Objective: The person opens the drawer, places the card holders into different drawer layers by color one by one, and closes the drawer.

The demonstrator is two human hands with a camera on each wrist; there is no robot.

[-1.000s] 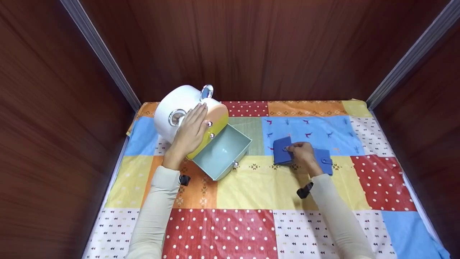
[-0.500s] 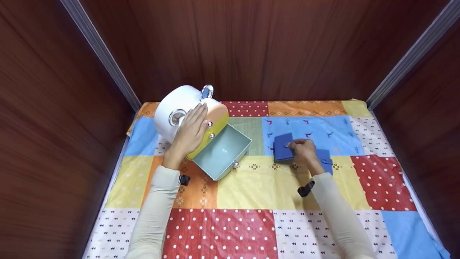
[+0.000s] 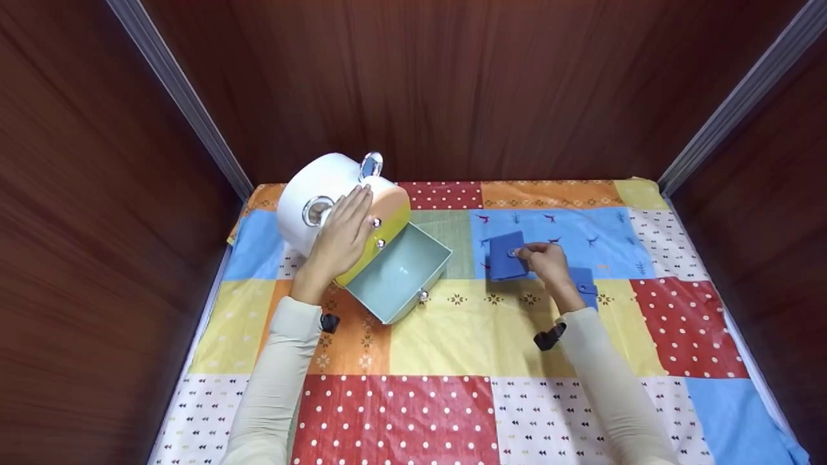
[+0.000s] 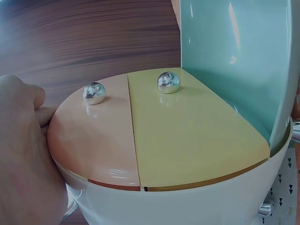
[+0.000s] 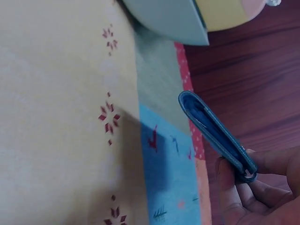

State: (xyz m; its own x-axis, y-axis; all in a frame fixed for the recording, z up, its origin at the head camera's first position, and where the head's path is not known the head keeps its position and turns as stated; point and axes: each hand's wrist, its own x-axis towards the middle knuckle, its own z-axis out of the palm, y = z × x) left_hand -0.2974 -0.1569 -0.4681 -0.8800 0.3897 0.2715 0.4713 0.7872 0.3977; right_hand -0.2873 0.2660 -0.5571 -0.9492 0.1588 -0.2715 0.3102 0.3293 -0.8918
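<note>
A white rounded storage box [image 3: 303, 187] with orange and yellow drawer fronts stands at the left. Its pale green bottom drawer [image 3: 400, 268] is pulled out, with nothing inside. Flat on the box's top lies my left hand [image 3: 341, 236], fingers straight, beside the orange front [image 4: 101, 140]. My right hand [image 3: 548, 265] pinches a blue wallet [image 3: 506, 257] by its snap-strap edge. In the right wrist view the folded wallet [image 5: 215, 133] is held above the cloth. A second blue wallet [image 3: 585, 287] lies on the cloth, partly hidden behind the right hand and wrist.
A patchwork cloth [image 3: 452, 336] covers the table. Dark wood-grain panels [image 3: 439, 90] rise at the back and both sides. Silver knobs [image 3: 424, 295] stick out from the drawer fronts, and a chrome ring [image 3: 371, 165] stands up on the box.
The right hand has raised the pinched wallet from beside the second wallet, shifting it slightly away from me. The left hand and the box have stayed still.
</note>
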